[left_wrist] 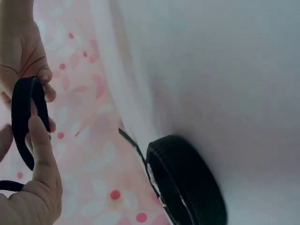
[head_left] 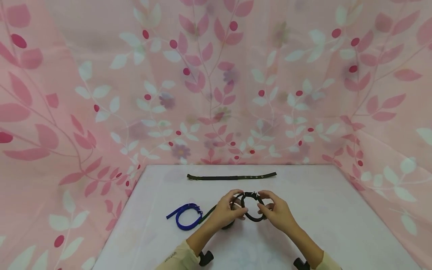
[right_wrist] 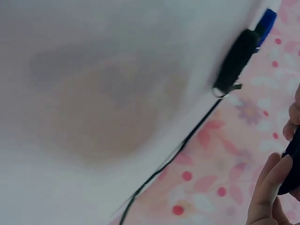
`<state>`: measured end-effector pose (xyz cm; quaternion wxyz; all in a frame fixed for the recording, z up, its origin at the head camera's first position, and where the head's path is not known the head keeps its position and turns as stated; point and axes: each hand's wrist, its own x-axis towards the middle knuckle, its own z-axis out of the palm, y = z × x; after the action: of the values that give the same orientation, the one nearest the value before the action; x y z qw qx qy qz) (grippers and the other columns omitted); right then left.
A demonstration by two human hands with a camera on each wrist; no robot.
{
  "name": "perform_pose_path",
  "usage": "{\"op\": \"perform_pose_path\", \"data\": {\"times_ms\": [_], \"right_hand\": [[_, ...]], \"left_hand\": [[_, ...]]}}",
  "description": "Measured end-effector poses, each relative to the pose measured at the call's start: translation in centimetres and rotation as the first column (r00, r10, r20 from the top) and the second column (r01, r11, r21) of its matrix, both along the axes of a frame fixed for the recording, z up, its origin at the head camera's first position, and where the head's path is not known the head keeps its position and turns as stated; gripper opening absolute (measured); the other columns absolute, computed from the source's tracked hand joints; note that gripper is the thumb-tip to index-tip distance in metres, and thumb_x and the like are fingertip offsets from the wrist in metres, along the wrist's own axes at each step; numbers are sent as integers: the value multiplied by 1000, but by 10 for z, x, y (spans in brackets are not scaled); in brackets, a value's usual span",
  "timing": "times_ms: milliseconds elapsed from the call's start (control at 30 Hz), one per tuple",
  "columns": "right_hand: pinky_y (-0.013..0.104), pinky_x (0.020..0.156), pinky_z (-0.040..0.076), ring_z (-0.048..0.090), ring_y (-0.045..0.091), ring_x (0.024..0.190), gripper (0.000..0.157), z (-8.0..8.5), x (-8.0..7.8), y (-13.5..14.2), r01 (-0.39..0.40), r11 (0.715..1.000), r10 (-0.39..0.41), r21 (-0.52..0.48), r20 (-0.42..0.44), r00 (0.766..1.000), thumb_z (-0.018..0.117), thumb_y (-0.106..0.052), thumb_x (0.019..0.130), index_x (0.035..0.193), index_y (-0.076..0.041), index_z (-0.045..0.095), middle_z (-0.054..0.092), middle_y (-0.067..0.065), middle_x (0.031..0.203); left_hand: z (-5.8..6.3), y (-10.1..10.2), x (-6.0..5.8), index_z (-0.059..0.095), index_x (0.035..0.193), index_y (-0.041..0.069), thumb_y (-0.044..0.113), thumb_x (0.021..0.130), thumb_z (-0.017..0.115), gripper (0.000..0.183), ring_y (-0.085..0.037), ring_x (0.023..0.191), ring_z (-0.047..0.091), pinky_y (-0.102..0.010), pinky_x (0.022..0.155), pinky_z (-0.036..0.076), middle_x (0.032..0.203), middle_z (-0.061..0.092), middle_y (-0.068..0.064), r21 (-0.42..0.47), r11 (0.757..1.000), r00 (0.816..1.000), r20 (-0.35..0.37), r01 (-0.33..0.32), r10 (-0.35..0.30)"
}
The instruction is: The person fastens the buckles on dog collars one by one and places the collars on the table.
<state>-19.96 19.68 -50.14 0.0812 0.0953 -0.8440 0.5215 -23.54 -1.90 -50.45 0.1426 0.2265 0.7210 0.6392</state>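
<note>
A black collar [head_left: 254, 219], buckled into a ring, hangs upright between both hands above the white table. My left hand [head_left: 225, 210] pinches its left side between thumb and fingers, and the strap's loose end curves behind that hand. On the opposite side, my right hand [head_left: 279, 213] grips the ring with thumb and fingertips near the buckle at the top. In the left wrist view the black collar [left_wrist: 21, 108] shows edge-on between the two hands. Only part of the black collar [right_wrist: 294, 161] enters the right wrist view.
A blue collar [head_left: 185, 226] lies looped at the left of the table. Beside it, a dark green collar [left_wrist: 197, 173] is coiled, partly hidden behind my left hand in the head view. A long dark green strap [head_left: 219, 178] with metal eyelets stretches across the back. Pink floral cloth [head_left: 216, 112] encloses the table.
</note>
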Motion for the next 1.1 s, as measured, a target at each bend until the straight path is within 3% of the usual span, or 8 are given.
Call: {"op": "perform_pose_path", "data": {"times_ms": [100,200,367,500,633,800,967,1100], "right_hand": [[25,54,57,71,17,64,37,-7,-2,13,14,1000,-14,8,24,1000,69,2,89,124,-5,60,65,23,116],[24,54,57,71,16,63,33,-13,-5,24,4,1000,-5,15,53,999,69,-1,90,123,-3,62,64,26,118],[25,62,58,72,10,75,49,-23,-12,42,-122,993,120,8,109,987,74,-15,90,133,1,56,61,31,123],[26,71,58,73,17,89,73,-28,-16,55,-261,965,263,-37,160,951,79,-17,84,143,6,43,58,34,126],[28,74,59,71,27,97,82,-32,-22,59,-306,951,307,-38,168,937,83,-17,81,147,4,38,46,35,140],[24,70,57,69,22,89,89,-38,-28,58,-266,952,242,151,161,957,87,-26,75,145,3,41,48,31,137],[24,71,51,58,12,84,92,-54,-32,51,-197,896,163,398,119,980,90,-37,70,140,4,47,56,14,112],[29,75,48,51,13,86,92,-56,-29,46,-164,866,117,473,127,985,90,-43,68,137,5,51,56,9,103]], "left_hand": [[-5,13,-4,49,142,11,15,76,87,76,-5,77,66,-23,64,57,116,59,-13,-183,983,990,-139,-7,-19],[-11,25,-9,47,144,8,20,70,91,87,-1,78,62,-16,66,51,125,53,-14,-334,942,965,-256,-33,-57],[-22,37,-19,51,140,4,27,71,90,83,-4,76,58,-16,67,47,122,56,-16,-440,893,945,-322,-92,-61],[-30,38,-23,59,131,6,35,75,87,69,-10,85,59,-21,71,49,114,66,-9,-492,861,926,-371,-129,-73],[-38,42,-26,66,116,7,35,77,85,53,-12,86,61,-24,72,49,99,70,-1,-502,854,914,-396,-136,-87],[-41,52,-28,65,112,6,32,75,87,51,-14,91,64,-26,76,53,100,71,-3,-565,813,909,-399,-141,-120],[-41,59,-26,65,115,3,27,70,91,58,-16,96,61,-29,80,53,103,66,-6,-646,744,918,-378,-168,-120],[-42,63,-25,62,121,4,27,68,92,65,-21,97,61,-33,82,54,106,66,-8,-695,694,929,-354,-186,-105]]}}
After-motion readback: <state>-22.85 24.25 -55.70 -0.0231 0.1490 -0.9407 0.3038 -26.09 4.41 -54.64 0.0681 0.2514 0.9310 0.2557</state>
